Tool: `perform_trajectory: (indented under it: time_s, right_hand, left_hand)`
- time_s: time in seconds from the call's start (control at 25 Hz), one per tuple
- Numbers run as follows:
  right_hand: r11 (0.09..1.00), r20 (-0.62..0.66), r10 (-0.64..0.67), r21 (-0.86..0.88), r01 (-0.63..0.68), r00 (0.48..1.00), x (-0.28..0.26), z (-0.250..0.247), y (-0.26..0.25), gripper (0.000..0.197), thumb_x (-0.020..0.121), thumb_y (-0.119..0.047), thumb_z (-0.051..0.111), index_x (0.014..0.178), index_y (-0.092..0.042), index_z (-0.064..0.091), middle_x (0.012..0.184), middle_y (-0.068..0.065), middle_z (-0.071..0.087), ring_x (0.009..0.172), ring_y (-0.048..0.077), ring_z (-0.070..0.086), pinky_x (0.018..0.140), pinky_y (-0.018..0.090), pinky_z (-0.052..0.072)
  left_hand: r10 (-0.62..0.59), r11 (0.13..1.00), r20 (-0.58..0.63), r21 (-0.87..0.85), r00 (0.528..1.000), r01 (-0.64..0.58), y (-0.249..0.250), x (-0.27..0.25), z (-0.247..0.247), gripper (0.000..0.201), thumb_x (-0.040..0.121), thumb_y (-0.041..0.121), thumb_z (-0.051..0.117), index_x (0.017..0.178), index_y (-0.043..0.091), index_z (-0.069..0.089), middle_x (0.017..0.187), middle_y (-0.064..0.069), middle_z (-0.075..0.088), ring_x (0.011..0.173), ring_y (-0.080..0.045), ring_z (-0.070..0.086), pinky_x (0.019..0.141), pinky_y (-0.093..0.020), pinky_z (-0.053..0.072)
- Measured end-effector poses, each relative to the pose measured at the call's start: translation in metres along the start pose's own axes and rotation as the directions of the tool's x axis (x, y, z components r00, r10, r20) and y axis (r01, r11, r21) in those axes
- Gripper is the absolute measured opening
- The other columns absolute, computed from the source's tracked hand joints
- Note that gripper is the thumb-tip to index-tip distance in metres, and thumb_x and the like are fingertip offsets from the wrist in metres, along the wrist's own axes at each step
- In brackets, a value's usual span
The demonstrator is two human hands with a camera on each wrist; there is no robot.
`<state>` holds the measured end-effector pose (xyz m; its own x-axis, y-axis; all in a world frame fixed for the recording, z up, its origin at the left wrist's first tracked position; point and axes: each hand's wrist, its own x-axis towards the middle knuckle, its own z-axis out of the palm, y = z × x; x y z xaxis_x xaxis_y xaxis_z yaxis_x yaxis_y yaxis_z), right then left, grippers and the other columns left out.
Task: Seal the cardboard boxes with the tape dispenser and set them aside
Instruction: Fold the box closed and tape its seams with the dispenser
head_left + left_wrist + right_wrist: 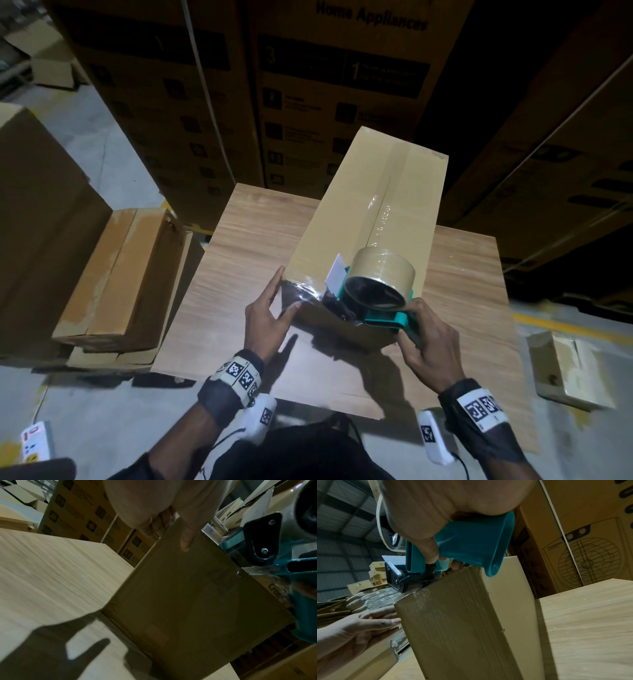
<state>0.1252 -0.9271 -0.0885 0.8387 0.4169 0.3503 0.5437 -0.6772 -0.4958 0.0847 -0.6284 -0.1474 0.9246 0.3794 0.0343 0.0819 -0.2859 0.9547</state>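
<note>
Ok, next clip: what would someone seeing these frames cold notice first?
Probably the teal tape dispenser with its big tan roll, gripped by the right hand at the near end of the long cardboard box on the wooden table. Next, the left hand, fingers straight against the box's near left corner. Tall printed cartons stand behind.

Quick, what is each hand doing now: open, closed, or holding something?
Left hand: open, straight fingers resting against the cardboard box.
Right hand: closed around the handle of the tape dispenser.
</note>
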Motion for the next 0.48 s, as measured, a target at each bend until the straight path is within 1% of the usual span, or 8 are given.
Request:
perform_trajectory:
  time_s: [0.04,0.08,0.12,0.2,0.24,0.28,0.36,0.48]
  right_hand:
    - [1.0,-0.007,-0.001,0.005,0.001,1.0,0.0,-0.001,-0.001,0.039,0.08,-0.021,0.06,0.116,-0.031,0.051,0.1,-0.011,0.062,0.073,0.009,0.059,0.053,0.036,0.055]
    - [1.0,-0.011,-0.002,0.008,0.002,1.0,0.001,-0.001,-0.001,0.037,0.08,-0.024,0.058,0.116,-0.031,0.051,0.099,-0.01,0.063,0.073,0.008,0.058,0.053,0.034,0.054]
    - [1.0,-0.009,-0.003,0.011,0.003,1.0,0.0,-0.001,-0.001,0.037,0.08,-0.025,0.057,0.117,-0.031,0.051,0.1,-0.01,0.064,0.073,0.008,0.058,0.053,0.033,0.053]
    - [1.0,-0.005,-0.001,0.008,0.001,1.0,0.001,-0.001,-0.001,0.04,0.08,-0.02,0.06,0.117,-0.03,0.051,0.101,-0.009,0.064,0.073,0.008,0.058,0.054,0.032,0.053]
    - [1.0,-0.003,0.001,0.008,-0.001,1.0,0.0,-0.001,-0.001,0.044,0.078,-0.017,0.063,0.118,-0.03,0.051,0.101,-0.009,0.063,0.072,0.009,0.058,0.053,0.031,0.052]
    - [1.0,0.002,0.003,0.006,-0.003,1.0,0.0,0.0,-0.001,0.045,0.077,-0.015,0.065,0.117,-0.03,0.051,0.101,-0.009,0.063,0.072,0.009,0.058,0.052,0.031,0.051]
    - [1.0,0.022,0.001,0.0,-0.001,1.0,0.001,-0.002,-0.001,0.041,0.079,-0.02,0.06,0.117,-0.031,0.051,0.102,-0.01,0.062,0.071,0.011,0.058,0.051,0.031,0.051]
    - [1.0,0.061,0.002,0.025,-0.004,0.998,0.005,-0.007,-0.001,0.038,0.081,-0.025,0.056,0.117,-0.033,0.051,0.104,-0.015,0.059,0.074,0.01,0.058,0.055,0.033,0.052]
  left_hand:
    - [0.037,0.998,0.003,0.044,0.999,-0.037,0.0,0.003,-0.002,0.084,0.088,0.012,0.079,0.157,0.034,0.037,0.152,0.015,0.043,0.142,-0.002,0.043,0.114,-0.013,0.033]
    - [0.127,0.984,0.012,0.127,0.992,-0.128,0.0,0.006,-0.003,0.082,0.09,0.011,0.077,0.158,0.029,0.036,0.156,0.013,0.039,0.145,-0.003,0.038,0.116,-0.013,0.03]
    - [0.255,0.935,0.045,0.242,0.966,-0.258,0.0,0.008,-0.005,0.079,0.09,0.007,0.075,0.158,0.023,0.038,0.16,0.01,0.036,0.149,-0.004,0.034,0.119,-0.015,0.025]
    - [0.476,0.733,0.221,0.437,0.851,-0.522,-0.002,0.015,-0.011,0.08,0.081,-0.005,0.077,0.153,0.013,0.046,0.16,0.0,0.039,0.151,-0.013,0.032,0.125,-0.021,0.017]
    - [0.515,0.653,0.296,0.472,0.804,-0.592,-0.003,0.019,-0.013,0.083,0.074,-0.01,0.079,0.15,0.01,0.051,0.157,-0.004,0.045,0.149,-0.017,0.037,0.126,-0.024,0.016]
    - [0.524,0.615,0.335,0.488,0.783,-0.62,-0.005,0.023,-0.016,0.086,0.068,-0.015,0.08,0.147,0.009,0.054,0.154,-0.007,0.05,0.146,-0.021,0.042,0.126,-0.025,0.018]
    - [0.526,0.59,0.351,0.506,0.775,-0.63,-0.009,0.031,-0.021,0.09,0.062,-0.022,0.075,0.144,0.008,0.057,0.15,-0.008,0.055,0.143,-0.022,0.047,0.125,-0.027,0.022]
    - [0.544,0.533,0.389,0.524,0.743,-0.664,-0.01,0.036,-0.025,0.088,0.063,-0.027,0.066,0.143,0.007,0.058,0.149,-0.008,0.056,0.142,-0.022,0.048,0.125,-0.028,0.022]
